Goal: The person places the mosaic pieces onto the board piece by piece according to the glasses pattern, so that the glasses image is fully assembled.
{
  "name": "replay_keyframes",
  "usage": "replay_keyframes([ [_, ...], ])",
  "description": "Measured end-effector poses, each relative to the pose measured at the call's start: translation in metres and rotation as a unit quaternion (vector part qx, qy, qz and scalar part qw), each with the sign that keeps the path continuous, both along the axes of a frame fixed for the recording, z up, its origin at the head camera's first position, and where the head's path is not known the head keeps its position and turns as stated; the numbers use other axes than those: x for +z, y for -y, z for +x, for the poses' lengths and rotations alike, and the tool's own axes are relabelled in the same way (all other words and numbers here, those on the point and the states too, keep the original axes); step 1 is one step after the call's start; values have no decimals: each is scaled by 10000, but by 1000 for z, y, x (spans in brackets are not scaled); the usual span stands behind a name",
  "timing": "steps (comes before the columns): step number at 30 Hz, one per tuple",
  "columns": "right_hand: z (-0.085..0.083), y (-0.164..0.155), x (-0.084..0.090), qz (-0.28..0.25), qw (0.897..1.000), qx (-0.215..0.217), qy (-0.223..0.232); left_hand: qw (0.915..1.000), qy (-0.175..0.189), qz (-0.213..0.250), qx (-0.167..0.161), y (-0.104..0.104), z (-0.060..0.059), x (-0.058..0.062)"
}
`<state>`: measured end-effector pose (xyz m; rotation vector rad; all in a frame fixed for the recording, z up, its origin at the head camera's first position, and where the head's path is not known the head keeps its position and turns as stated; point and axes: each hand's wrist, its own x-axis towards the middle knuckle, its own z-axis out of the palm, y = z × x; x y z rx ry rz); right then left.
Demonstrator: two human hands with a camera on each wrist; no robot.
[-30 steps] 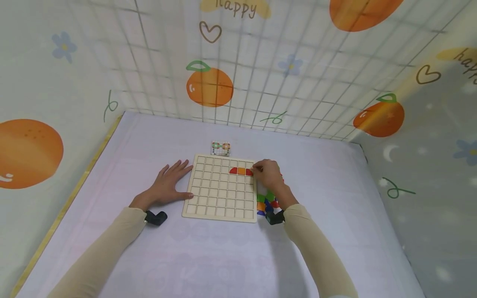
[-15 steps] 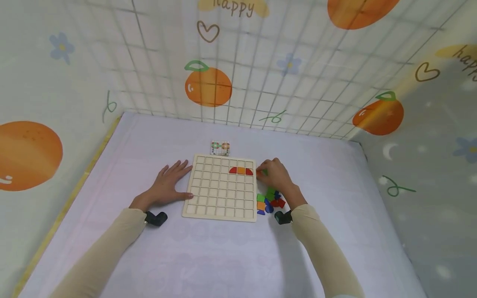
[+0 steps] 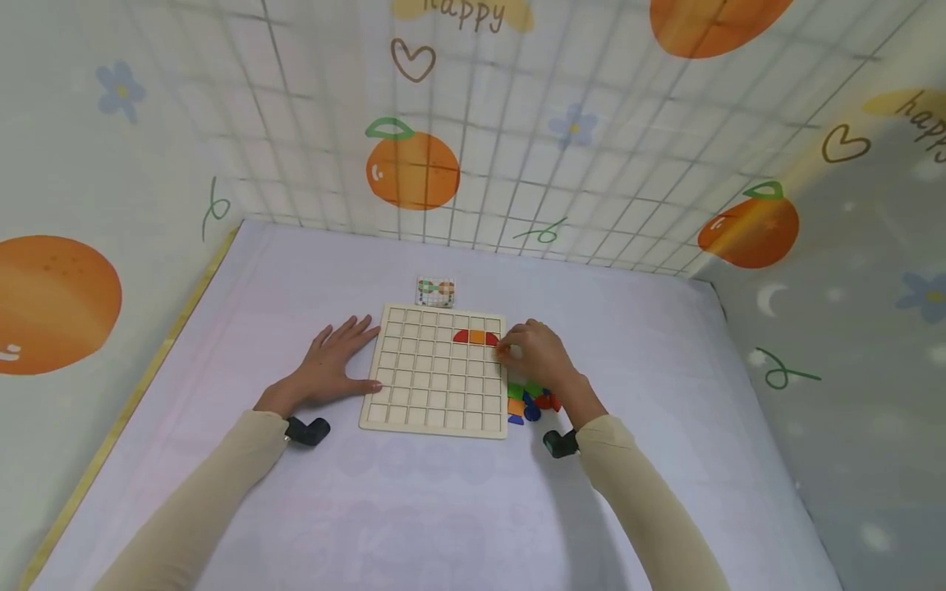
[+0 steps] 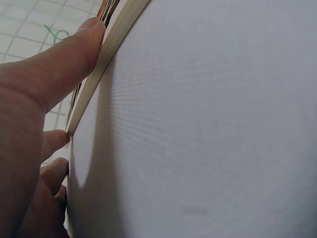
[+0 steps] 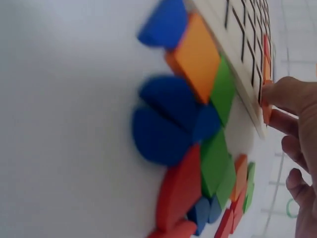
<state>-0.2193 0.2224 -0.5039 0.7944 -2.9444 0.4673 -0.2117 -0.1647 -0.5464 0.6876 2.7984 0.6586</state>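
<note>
A pale wooden grid board [image 3: 431, 382] lies on the table, with a red quarter-round piece [image 3: 461, 336], an orange square [image 3: 477, 337] and another red quarter-round piece [image 3: 491, 338] in one row near its upper right. My left hand [image 3: 328, 365] is spread beside the board, its thumb resting on the left edge. At the right edge, just below the red piece, my right hand [image 3: 538, 353] pinches a small orange block [image 5: 267, 114] between thumb and finger. Its exact shape is partly covered by the fingers.
Loose blue, green, red and orange pieces [image 5: 213, 163] lie along the board's right side, partly under my right forearm. A small printed pattern card [image 3: 436, 291] lies just beyond the board's far edge. Patterned cloth walls stand behind and at the sides.
My right hand first drew back rightward off the board, then came left again over its right edge with an orange block. The left hand stays in place.
</note>
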Motion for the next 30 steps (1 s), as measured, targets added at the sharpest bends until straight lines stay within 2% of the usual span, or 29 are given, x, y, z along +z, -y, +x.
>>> replay_keyframes([
  [4, 5, 7, -2, -107, 9994, 310, -88, 10000, -7, 12, 10, 0, 0, 1],
  [10, 7, 12, -6, 133, 9985, 474, -230, 10000, 21, -3, 45, -1, 0, 2],
  [15, 7, 12, -10, -58, 9983, 488, -322, 10000, 38, -34, 63, -1, 1, 2],
  [20, 9, 9, -13, -387, 9985, 346, -178, 10000, 35, -32, 48, -1, 0, 2],
  [22, 10, 8, -14, -497, 9985, 199, -133, 10000, 13, -50, 44, -1, 0, 1],
  [25, 11, 2, -15, -476, 9983, -274, -210, 10000, -9, -56, 29, -1, 0, 0],
  [28, 12, -5, -13, -227, 9936, -1019, -426, 10000, -17, -50, 20, -1, 0, 0],
  [30, 11, -11, -13, 7, 9858, -1590, -536, 10000, -18, -44, 18, 0, 0, 0],
])
